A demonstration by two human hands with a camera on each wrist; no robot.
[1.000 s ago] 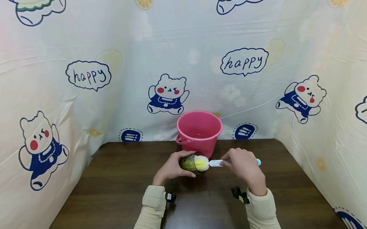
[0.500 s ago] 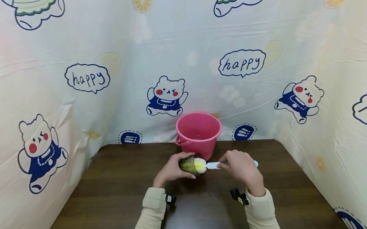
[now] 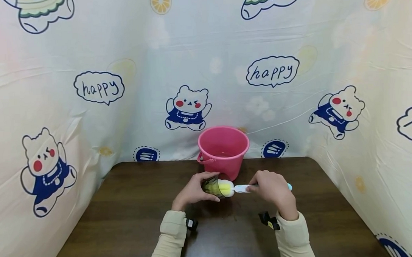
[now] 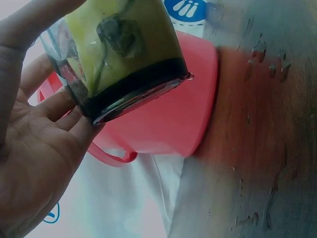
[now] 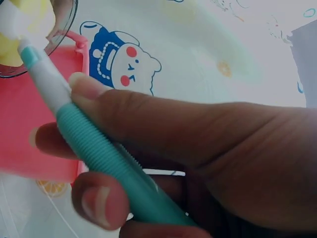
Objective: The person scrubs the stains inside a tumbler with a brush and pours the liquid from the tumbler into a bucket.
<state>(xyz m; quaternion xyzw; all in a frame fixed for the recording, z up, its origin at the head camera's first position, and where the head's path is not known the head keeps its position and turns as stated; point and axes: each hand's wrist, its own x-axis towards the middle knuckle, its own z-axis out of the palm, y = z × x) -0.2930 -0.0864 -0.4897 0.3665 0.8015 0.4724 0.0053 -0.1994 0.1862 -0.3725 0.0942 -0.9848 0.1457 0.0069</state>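
My left hand [image 3: 193,189] grips a clear, dark-tinted glass cup [image 4: 133,44] tipped on its side, its mouth facing right. Inside the cup, partly sticking out of the mouth, sits the yellow and white sponge head of a cup brush [image 3: 226,188]. My right hand [image 3: 272,187] holds the brush by its white and teal handle [image 5: 106,148], fingers and thumb curled around the ribbed part. In the left wrist view a drop hangs at the rim of the cup's base. The hands are apart, above the table.
A pink bucket [image 3: 223,143] with a handle stands at the table's back edge, just behind the cup. Water drops [image 4: 270,64] lie on the dark wooden table [image 3: 134,221]. A printed cloth [image 3: 141,119] hangs around the back and sides.
The right hand has moved the brush slightly left, further into the cup, then back right, so the sponge sticks out more again. The left hand stays around the cup.
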